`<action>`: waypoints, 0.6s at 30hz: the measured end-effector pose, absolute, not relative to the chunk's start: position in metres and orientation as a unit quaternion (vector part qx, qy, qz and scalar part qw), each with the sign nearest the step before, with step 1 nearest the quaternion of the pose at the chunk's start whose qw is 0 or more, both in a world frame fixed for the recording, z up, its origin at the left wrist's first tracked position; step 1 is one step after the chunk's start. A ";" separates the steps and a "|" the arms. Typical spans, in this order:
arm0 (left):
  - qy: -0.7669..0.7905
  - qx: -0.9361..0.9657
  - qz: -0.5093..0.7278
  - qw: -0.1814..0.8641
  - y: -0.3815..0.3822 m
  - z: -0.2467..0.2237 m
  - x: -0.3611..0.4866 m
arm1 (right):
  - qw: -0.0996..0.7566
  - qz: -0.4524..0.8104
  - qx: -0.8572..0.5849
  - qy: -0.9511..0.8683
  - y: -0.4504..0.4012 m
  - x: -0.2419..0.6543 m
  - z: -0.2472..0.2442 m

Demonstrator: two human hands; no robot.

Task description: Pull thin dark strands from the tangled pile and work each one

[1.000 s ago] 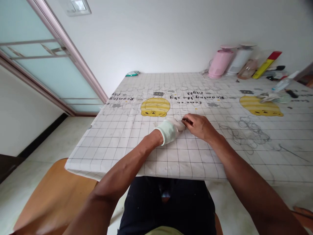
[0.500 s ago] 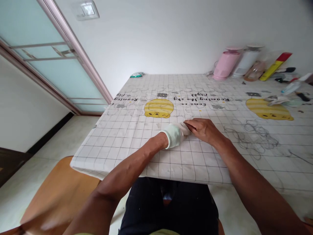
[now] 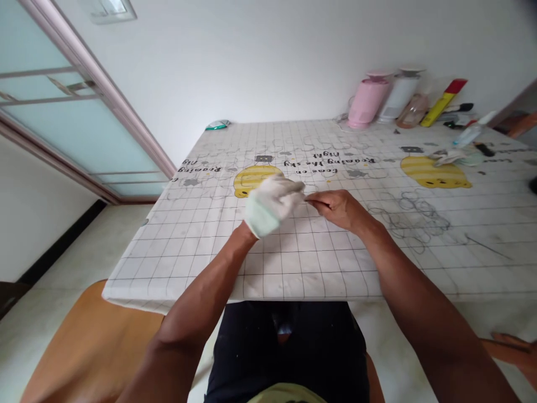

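A white work glove with a pale green cuff covers my left hand, which is raised over the table and smeared by motion. Its fingers point toward my right hand, but their pose is too blurred to read. My bare right hand is close by, thumb and fingers pinched together just above the tablecloth. Whatever lies in the pinch is too small to make out. Right of that wrist, a loose tangle of dark thread is spread on the cloth.
Along the wall stand a pink cylinder, a white cylinder, a pinkish bottle and a yellow box with a red end. A crumpled whitish-green cloth item lies at right. A wooden chair is at lower left.
My gloved left hand has pulled away from my right hand, up and to the left. The right hand stays pinched near the same place on the cloth. The view has shifted slightly right.
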State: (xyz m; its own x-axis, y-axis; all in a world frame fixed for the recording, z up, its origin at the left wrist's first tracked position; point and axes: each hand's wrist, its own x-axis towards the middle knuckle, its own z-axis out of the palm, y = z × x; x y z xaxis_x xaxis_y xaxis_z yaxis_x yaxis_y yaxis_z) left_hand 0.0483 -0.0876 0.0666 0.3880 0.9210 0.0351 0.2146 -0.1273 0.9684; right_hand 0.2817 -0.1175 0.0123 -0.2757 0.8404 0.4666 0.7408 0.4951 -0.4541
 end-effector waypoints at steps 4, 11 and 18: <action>0.494 0.632 0.473 0.364 -0.076 0.077 0.037 | 0.357 0.087 -0.503 -0.782 -0.119 0.284 0.016; 0.436 0.742 0.240 0.449 -0.057 0.043 0.052 | 0.381 0.063 -0.495 -0.778 -0.118 0.283 0.015; 0.457 0.766 0.256 0.373 -0.054 0.041 0.058 | 0.348 0.036 -0.487 -0.800 -0.119 0.283 0.014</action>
